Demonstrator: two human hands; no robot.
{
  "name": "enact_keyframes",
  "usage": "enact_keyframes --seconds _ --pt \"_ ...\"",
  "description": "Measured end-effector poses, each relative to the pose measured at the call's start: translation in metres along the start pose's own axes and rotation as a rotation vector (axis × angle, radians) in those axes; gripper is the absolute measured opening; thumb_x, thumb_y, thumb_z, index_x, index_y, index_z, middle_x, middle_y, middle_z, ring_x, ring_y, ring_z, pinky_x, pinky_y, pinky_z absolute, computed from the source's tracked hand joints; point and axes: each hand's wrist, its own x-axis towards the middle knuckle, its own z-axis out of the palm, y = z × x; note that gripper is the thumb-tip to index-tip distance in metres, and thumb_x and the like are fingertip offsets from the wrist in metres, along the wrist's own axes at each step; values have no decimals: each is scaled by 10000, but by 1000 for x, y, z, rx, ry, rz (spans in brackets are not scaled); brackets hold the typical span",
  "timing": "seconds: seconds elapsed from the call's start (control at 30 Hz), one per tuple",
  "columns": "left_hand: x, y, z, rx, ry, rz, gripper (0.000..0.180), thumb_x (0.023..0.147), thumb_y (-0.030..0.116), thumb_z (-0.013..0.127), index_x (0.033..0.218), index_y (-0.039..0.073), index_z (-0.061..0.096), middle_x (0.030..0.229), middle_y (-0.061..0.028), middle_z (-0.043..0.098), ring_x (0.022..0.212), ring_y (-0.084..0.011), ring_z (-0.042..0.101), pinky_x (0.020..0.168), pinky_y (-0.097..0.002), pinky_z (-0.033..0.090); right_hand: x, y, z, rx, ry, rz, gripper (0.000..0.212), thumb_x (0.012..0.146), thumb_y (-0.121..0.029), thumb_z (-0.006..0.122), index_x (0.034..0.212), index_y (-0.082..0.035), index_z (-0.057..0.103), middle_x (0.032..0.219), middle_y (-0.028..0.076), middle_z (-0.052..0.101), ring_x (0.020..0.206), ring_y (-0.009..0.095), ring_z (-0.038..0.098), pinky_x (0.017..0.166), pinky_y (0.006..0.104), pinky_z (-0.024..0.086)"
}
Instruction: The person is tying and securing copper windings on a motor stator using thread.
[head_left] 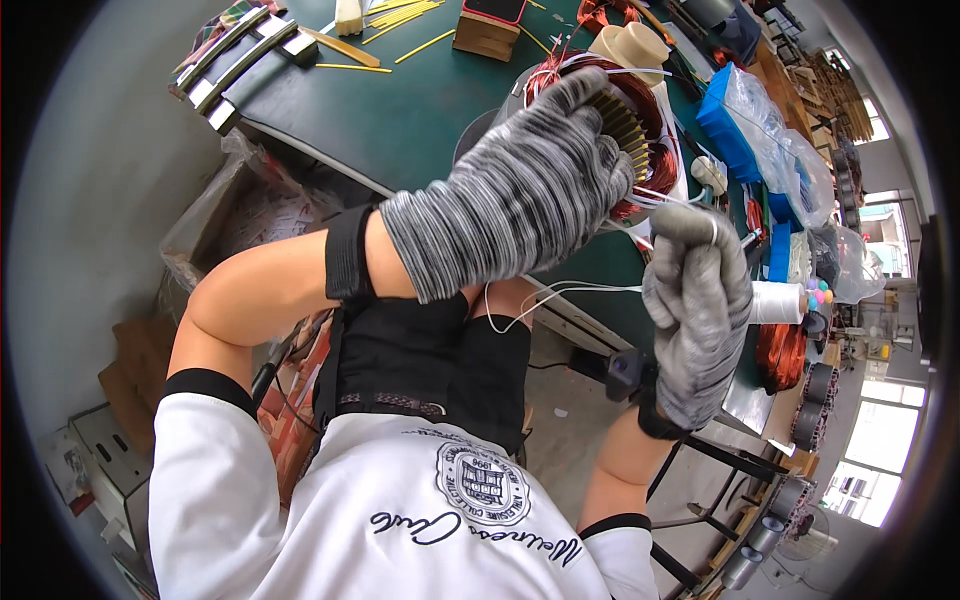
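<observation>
Left grip covers the left part of the copper-wound ring.

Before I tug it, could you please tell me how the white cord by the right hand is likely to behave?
The white cord is probably floppy, since it hangs in loose curves by the right hand. Being thin, it is likely light. It may also tangle, as its strands lie close together.
</observation>
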Motion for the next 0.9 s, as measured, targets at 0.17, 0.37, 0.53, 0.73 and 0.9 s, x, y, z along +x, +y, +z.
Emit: enact_keyframes --seconds 0.17,0.37,0.53,0.73,0.9 --pt "3 1 21 -36 41 63 353 698 261 561 975 44 585 866 -87 596 961 -285 541 971 -468 348 1 44 4 -436 207 -512 314 913 -313 497 949 -18 597 1008 108 553 545 72 445 482 170 377" --pt "-12 -7 13 18 6 125 302 679 306 552 909 113 575 876 -44 561 865 -260 532 822 -422 394 -10 61 61 896 416 -5 296 930 -302 457 762 -61 493 557 0 358 376 39 263 316 193 216" --pt "0 2 -9 -158 -77 22 398 666 258 632 1009 68 565 937 -92 564 871 -303 526 835 -454 384 -11 100 58 151 453 -325 397 920 -374 452 695 -47 468 574 -11 398 531 69 408 478 190 306" --pt "10 9 11 -231 2 -42 346 689 185 706 975 22 598 906 -127 598 825 -323 546 788 -426 409 -62 95 -4 349 280 166 326 871 -262 489 998 12 612 865 77 605 639 122 552 561 239 432" --pt "0 -15 5 -271 58 57 316 694 240 705 920 51 594 854 -102 594 828 -308 537 798 -434 382 -300 149 -98 -1092 227 139 473 883 -501 397 991 -104 630 967 101 622 868 305 550 737 386 422"
